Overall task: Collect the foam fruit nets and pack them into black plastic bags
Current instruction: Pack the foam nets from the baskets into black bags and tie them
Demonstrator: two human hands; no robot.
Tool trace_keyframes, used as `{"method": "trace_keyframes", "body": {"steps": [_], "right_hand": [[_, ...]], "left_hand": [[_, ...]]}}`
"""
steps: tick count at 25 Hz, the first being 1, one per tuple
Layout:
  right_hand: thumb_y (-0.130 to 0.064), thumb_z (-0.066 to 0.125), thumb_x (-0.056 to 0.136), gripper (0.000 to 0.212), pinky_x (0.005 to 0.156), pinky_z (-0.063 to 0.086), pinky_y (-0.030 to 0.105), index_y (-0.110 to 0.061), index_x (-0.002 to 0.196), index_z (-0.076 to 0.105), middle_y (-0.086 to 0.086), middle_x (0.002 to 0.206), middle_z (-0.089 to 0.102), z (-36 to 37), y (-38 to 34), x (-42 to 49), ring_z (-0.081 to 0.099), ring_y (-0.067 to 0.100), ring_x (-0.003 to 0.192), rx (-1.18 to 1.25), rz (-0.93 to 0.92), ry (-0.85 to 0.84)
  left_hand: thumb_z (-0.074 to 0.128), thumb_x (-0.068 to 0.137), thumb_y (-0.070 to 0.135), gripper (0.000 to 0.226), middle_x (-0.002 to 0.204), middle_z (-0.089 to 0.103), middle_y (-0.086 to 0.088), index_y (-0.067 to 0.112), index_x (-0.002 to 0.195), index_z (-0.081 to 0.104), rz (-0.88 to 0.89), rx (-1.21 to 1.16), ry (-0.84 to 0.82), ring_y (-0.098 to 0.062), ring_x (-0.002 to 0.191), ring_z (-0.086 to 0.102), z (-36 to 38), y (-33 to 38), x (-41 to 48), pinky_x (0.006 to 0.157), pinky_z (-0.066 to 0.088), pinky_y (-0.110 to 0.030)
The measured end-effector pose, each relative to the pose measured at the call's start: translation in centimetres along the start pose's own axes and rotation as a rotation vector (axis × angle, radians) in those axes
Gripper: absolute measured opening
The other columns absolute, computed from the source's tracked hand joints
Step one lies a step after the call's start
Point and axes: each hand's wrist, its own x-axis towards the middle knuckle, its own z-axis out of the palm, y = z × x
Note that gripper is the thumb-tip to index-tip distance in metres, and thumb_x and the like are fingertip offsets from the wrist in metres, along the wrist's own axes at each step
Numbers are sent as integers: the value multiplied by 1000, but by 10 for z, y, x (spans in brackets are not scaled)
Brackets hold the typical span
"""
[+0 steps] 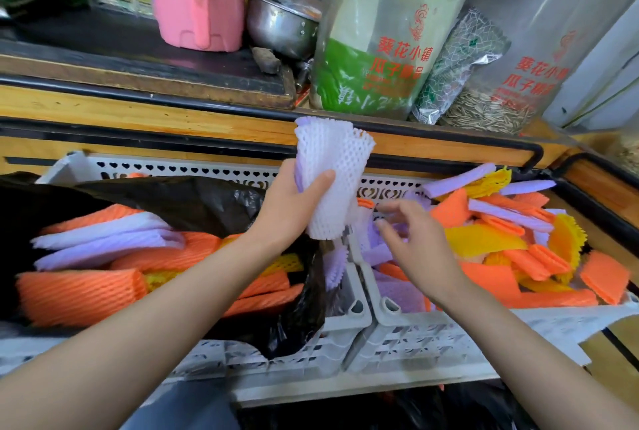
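Observation:
My left hand (294,201) grips a stack of white and pale purple foam nets (332,167), held upright above the gap between two crates. My right hand (411,239) hovers over the right crate with loosely spread fingers, holding nothing, its fingertips just above purple nets (377,250). A black plastic bag (193,201) lines the left white crate (345,329) and holds several orange, purple and white nets (103,257). The right white crate (432,336) holds a loose heap of orange, yellow and purple nets (511,232).
A wooden counter edge (173,115) runs behind the crates. On it stand a pink pot (197,1), a steel bowl (280,25), bags of sunflower seeds (383,42) and clear containers (539,32). More black plastic (397,409) lies below the crates.

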Motion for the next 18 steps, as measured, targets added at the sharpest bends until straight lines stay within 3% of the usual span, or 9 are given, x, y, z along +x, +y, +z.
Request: {"method": "trace_keyframes", "body": {"steps": [3,6,8,11,15,17,18], "right_hand": [[-38,57,91,33,83,42,27,-10,107,64,8,108,66,39,14,5,60,21,103,-134,311,-264],[-50,55,87,37,74,37,32,-16,73,55,11,86,62,63,13,7,58,28,98,-315,340,-374],[-43,58,85,28,75,39,32,-16,80,55,12,95,64,68,11,10,56,29,100,-353,334,-368],[-30,57,89,19,66,37,30,-12,84,51,9,83,60,56,9,15,56,25,84,-175,358,-248],[-21,53,94,15,59,27,29,-7,94,47,1,71,50,9,-1,26,48,21,69,15,311,139],[-19,53,94,14,60,31,32,-11,96,42,-4,68,46,-10,-9,24,46,17,61,93,221,347],[-19,54,94,14,60,36,34,-13,98,41,-7,72,49,-15,-14,19,49,16,62,107,138,369]], "left_hand": [[57,93,28,31,115,61,-5,10,117,50,-7,-6,17,-16,102,61,-11,0,2,79,52,-34],[57,93,28,30,114,61,-4,11,116,49,-17,-2,18,-15,101,61,-17,0,1,76,50,-30],[57,92,29,30,112,61,-3,11,115,50,-33,17,33,-16,101,61,-19,-2,3,79,51,-34],[60,89,34,34,111,63,-4,12,112,50,-47,51,36,-19,101,62,-20,-10,6,84,53,-42],[61,85,41,46,113,62,-5,11,116,49,-112,174,-25,-21,101,61,-10,-19,1,87,51,-47],[60,86,40,45,114,61,-6,11,118,48,-141,217,-40,-22,102,61,-1,-21,0,88,51,-46],[60,84,43,48,114,62,-5,12,118,48,-155,205,-55,-22,102,61,3,-22,0,88,51,-47]]}}
